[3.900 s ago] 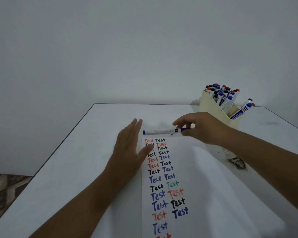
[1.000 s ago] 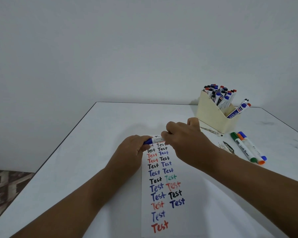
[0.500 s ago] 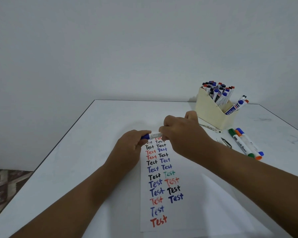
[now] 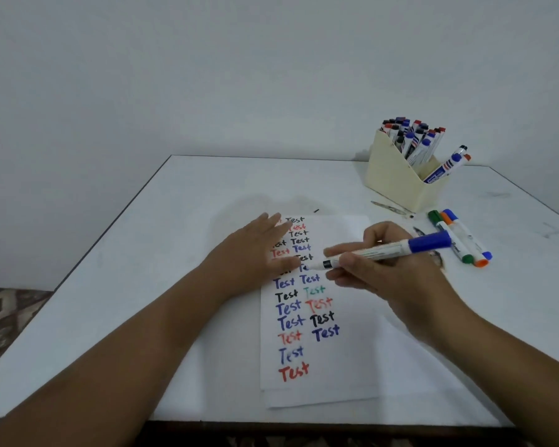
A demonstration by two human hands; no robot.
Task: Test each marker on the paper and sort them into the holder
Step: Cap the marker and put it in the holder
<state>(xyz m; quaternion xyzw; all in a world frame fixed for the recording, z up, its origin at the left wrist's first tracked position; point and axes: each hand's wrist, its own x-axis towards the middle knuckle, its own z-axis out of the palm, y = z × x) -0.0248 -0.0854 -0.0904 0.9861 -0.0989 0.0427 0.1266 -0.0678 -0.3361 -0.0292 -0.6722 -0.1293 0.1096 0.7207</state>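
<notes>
White tabletop (image 4: 175,253) fills the lower view, set against a plain pale wall, with a dark front edge nearest the camera. On it lies a long sheet of paper (image 4: 352,366), its left part covered with the word "Test" written over and over in red, blue, black and green. The left hand (image 4: 255,253) rests flat on the sheet's upper left, fingers straight and spread over some of the words. The right hand (image 4: 384,269) grips a blue marker (image 4: 384,251) in a writing hold, fingers curled round the white barrel; its blue cap sits on the rear end, pointing right, and its tip points left toward the rows of writing, close to the left thumb. Just beyond the right hand, three loose markers (image 4: 459,237) with green, orange and blue ends lie side by side on the table. Farther back at the right stands a cream holder (image 4: 391,179), packed with many capped markers, some leaning out over its lower right side.
</notes>
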